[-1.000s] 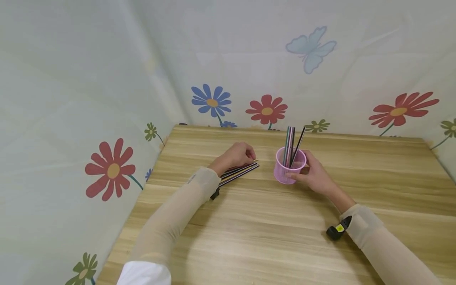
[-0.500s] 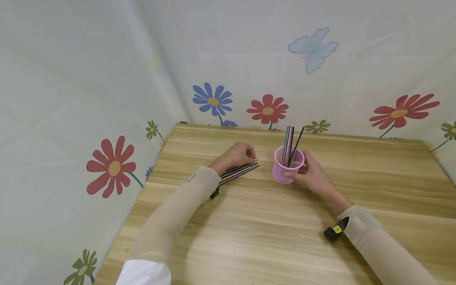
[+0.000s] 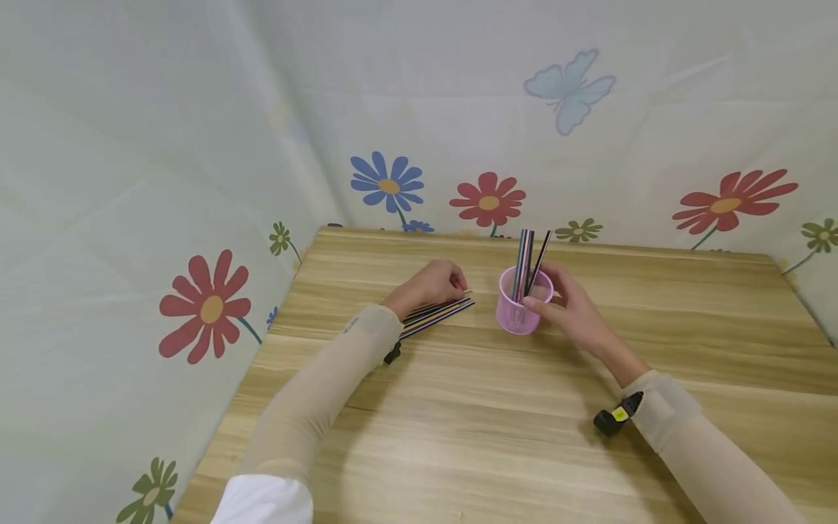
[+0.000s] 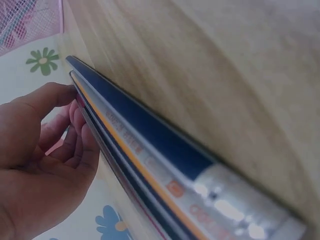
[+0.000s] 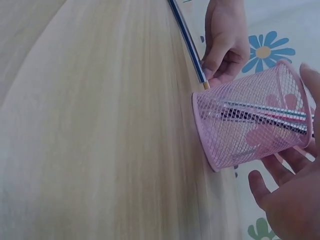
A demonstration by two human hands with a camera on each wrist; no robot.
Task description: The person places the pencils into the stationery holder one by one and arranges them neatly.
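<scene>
My left hand (image 3: 435, 284) pinches a pencil at its far end, thumb against fingertips, low over the table. Several long pencils (image 3: 435, 318) lie side by side under that hand; in the left wrist view a dark blue pencil (image 4: 145, 120) with a silver end is nearest. My right hand (image 3: 576, 309) holds a pink mesh pencil cup (image 3: 517, 320), thumb at the near rim and fingers round the far side. Several pencils (image 5: 265, 115) stand in the cup, leaning. The cup's base rests on the table in the right wrist view.
The wood-grain table (image 3: 491, 444) ends at a back edge just behind the cup. A pale curtain (image 3: 432, 94) printed with flowers and a butterfly hangs behind and on the left. A black wrist device (image 3: 612, 421) hangs under my right wrist.
My right hand and the pencil cup have shifted slightly left, and the right thumb has moved up toward the rim. My left hand stays almost where it was.
</scene>
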